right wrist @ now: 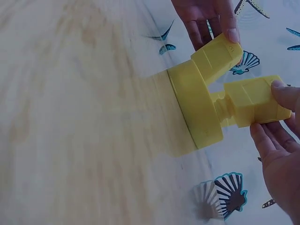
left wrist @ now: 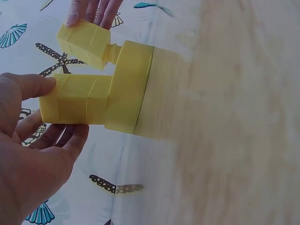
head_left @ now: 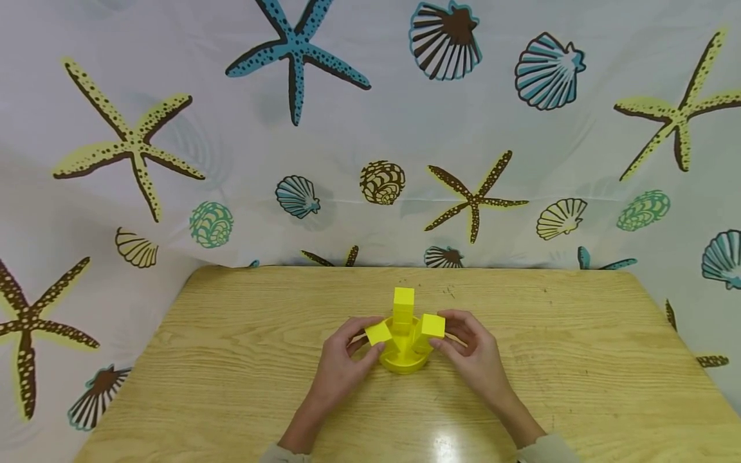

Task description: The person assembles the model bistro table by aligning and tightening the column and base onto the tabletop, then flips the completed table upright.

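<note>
A round yellow base with a raised rim stands on the wooden table. Three yellow square-ended blocks rise from it. With thumb and fingers, my left hand grips the left block, which leans outward in the head view. The right block is held the same way by my right hand. Below its square body a narrow ridged neck shows in the right wrist view, just at the base. Untouched, the back block stands upright behind the other two.
The wooden table reaches out on both sides of the hands. Along its back edge hangs a white cloth printed with starfish and shells, which also runs down the left and right sides.
</note>
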`<act>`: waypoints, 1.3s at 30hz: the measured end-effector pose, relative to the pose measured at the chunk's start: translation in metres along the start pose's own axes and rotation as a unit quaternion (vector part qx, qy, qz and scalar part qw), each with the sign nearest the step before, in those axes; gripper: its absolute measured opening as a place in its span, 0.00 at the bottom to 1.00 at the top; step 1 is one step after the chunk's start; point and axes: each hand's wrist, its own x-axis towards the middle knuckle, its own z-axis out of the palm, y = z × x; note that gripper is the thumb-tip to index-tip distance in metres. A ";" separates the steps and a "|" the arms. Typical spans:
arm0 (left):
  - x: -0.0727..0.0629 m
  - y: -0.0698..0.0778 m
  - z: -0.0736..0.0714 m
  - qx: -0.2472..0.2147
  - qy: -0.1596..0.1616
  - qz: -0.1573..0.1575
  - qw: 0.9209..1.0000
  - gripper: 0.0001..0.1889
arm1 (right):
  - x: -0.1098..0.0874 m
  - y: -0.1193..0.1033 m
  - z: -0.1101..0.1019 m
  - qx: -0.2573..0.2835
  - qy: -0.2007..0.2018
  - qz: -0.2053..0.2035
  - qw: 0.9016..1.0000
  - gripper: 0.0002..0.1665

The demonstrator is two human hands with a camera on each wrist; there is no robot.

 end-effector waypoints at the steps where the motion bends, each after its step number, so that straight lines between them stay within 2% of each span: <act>1: 0.000 0.000 0.000 -0.001 0.000 -0.001 1.000 0.20 | 0.000 0.000 0.001 0.001 -0.001 0.001 1.000 0.27; 13: -0.001 0.000 -0.001 -0.005 0.002 -0.002 1.000 0.21 | -0.002 0.000 0.001 -0.023 -0.014 0.016 1.000 0.27; 20: -0.002 0.002 0.000 -0.006 0.007 -0.009 1.000 0.21 | -0.002 -0.002 -0.004 -0.051 -0.043 0.024 0.998 0.25; 26: -0.001 0.000 0.000 -0.001 0.008 -0.012 1.000 0.22 | -0.002 -0.004 -0.004 -0.063 -0.035 0.033 0.997 0.26; 32: -0.001 -0.001 0.000 0.001 0.009 -0.013 1.000 0.22 | -0.002 -0.003 -0.002 -0.097 -0.032 0.010 0.995 0.28; 36: -0.001 -0.002 0.000 0.003 0.011 -0.009 1.000 0.22 | -0.002 -0.003 -0.003 -0.132 -0.052 -0.021 0.990 0.29; 39: -0.001 -0.002 0.000 0.000 0.012 -0.009 1.000 0.21 | -0.001 -0.005 -0.004 -0.144 -0.074 -0.029 0.986 0.28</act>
